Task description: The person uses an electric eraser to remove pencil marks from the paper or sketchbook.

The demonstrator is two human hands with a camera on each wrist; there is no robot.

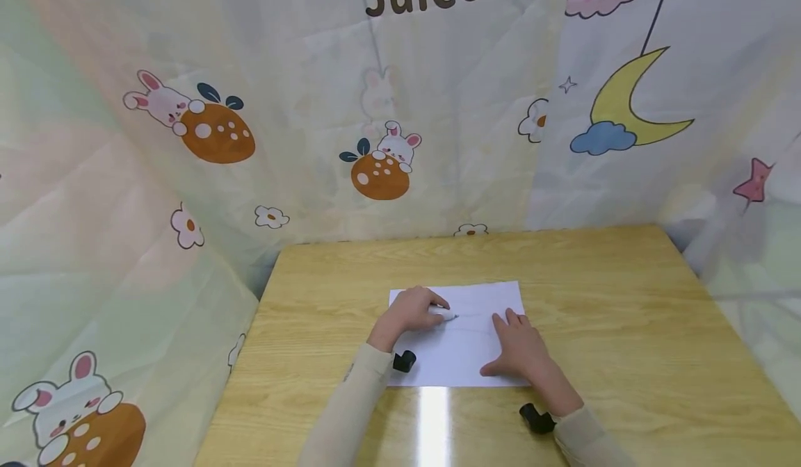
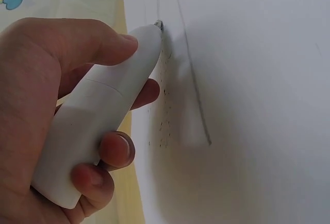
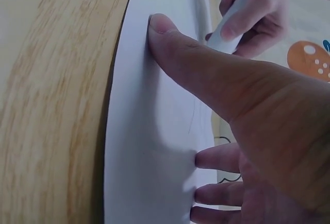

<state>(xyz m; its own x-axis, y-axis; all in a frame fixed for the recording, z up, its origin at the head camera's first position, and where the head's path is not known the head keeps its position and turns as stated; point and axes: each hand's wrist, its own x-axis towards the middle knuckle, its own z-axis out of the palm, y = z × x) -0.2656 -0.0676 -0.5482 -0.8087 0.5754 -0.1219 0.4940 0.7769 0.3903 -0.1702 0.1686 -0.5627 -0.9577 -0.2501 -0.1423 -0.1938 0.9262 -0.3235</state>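
- a left hand [image 1: 409, 310] curls its thumb and fingers round a white, smooth, rounded, pen-like tool [image 2: 82, 126], apparently plastic, above the left part of a white, rectangular paper sheet [image 1: 447, 359].
- the tool's small dark tip [image 2: 159, 24] points at the sheet near a long grey line [image 2: 193, 69]; whether it touches cannot be told. dark specks [image 2: 165, 91] lie nearby.
- a right hand [image 1: 519, 345] rests on the sheet's right side, fingers and thumb straight and spread wide, gripping nothing.
- beneath the sheet stands a pale brown, wood-grained table [image 1: 325, 328].
- the tool looks light and stiff, its smooth barrel perhaps slightly slippery; the thick middle, thumb toward the tip, seems the surest hold.
- the thin sheet is likely light, floppy, easily creased or slid, and best pressed flat near its edges by spread fingers.
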